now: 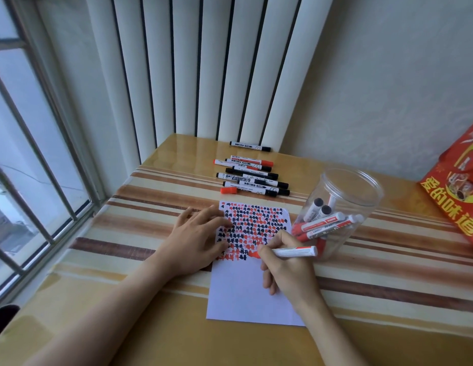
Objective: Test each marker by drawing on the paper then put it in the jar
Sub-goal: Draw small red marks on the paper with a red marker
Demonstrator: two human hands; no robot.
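A striped table (124, 260) in tan and brown runs along a window (24, 154) on the left, with tall white vertical slats (203, 70) behind it; a red snack bag (459, 188) lies at the right edge. On the table lies a white sheet of paper (240, 294), its upper half packed with rows of small red and black marks (the lower half bare). Just right of the sheet stands a clear plastic jar (343, 207), lidless, holding several markers, red and black. Beyond the paper a cluster of markers (252, 178) lies in loose rows, one black marker (249, 146) apart at the back; a loose red cap (228, 190) sits at the cluster's near left end. The left hand (195, 241) lies flat, fingers straight, pressing the paper's left edge; the right hand (285, 262) grips an uncapped red marker (290, 251), its tip on the paper at the last row of marks.
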